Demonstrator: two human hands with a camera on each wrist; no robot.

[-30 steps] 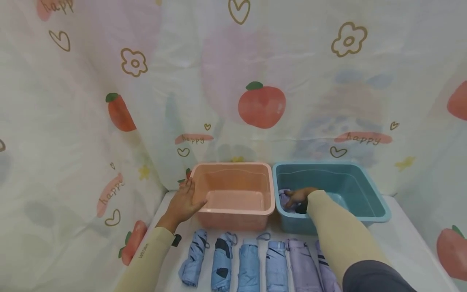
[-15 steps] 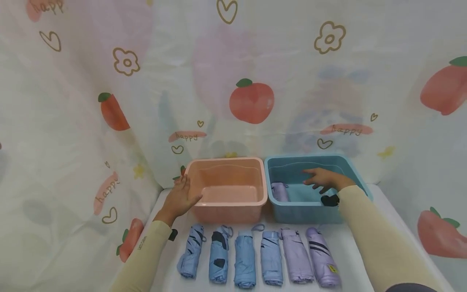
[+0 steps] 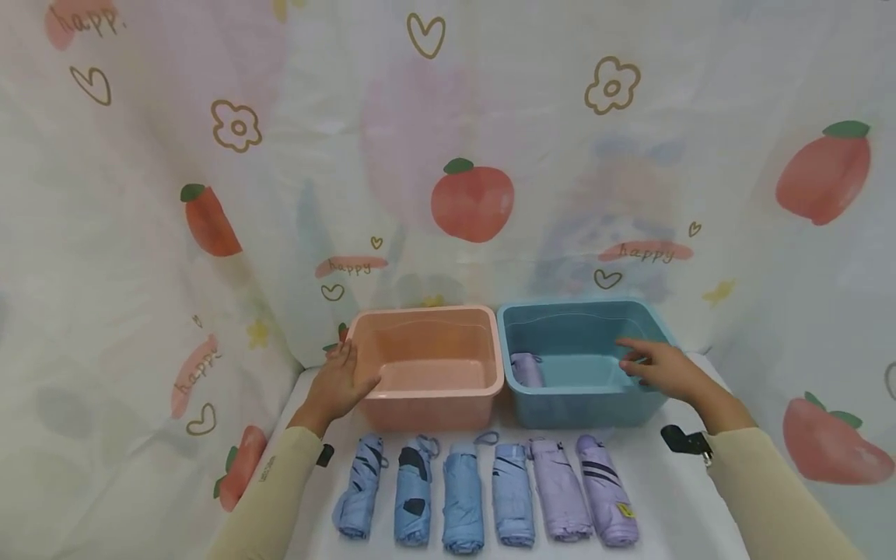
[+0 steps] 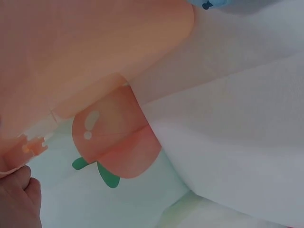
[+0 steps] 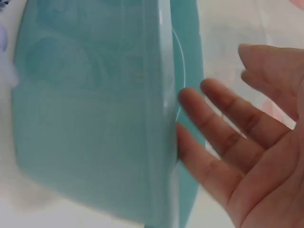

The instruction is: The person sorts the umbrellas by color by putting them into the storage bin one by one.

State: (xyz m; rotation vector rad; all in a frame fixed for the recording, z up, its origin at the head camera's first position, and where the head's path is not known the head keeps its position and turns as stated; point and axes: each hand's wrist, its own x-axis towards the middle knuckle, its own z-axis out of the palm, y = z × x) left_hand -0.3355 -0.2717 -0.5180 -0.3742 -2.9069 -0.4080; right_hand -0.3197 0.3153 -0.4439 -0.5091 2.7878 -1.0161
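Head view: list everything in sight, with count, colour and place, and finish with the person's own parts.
Peach bin: 1, peach, back of the table, on the left
Teal bin: 1, teal, just right of the peach one
Binned umbrella: 1, lilac, folded, left end inside the teal bin
Blue umbrellas: 4, blue, folded, row in front of the bins
Lilac umbrellas: 2, lilac, right end of that row
Table: 1, white, under everything
Patterned backdrop: white with fruit, hearts and flowers, behind and at both sides
Black pieces: 2, black, one at each wrist
Sleeves: 2, cream, on the forearms
Left hand: 1, at the peach bin's left rim
Right hand: 1, at the teal bin's right side
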